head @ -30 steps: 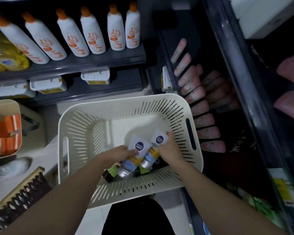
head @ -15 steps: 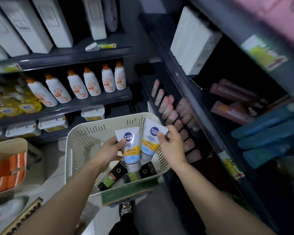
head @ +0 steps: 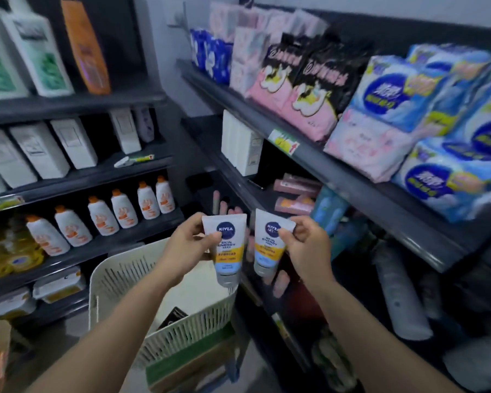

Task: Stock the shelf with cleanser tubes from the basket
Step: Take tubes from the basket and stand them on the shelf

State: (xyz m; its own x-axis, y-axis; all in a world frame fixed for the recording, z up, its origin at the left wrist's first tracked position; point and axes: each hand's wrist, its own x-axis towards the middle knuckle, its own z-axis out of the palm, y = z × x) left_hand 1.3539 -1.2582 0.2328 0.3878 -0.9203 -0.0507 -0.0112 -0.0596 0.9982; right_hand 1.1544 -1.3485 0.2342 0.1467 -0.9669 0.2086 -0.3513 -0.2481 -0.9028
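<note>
Above the basket [head: 119, 282], the left hand [head: 186, 251] pinches one cleanser tube [head: 227, 248] and the right hand [head: 306, 245] pinches another [head: 267, 248], caps down. Both grips are shallow fingertip holds near the crimped ends, so either tube might slip; the dim shelf [head: 267, 199] beyond looks crowded.

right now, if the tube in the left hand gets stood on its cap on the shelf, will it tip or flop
The left tube is probably light: the left hand carries it by a pinch near its flat top. It looks soft-walled yet holds its shape hanging cap-down, so flopping seems unlikely. The cap end is narrower than the wide crimped top, so standing on it, a nudge might tip it.
</note>
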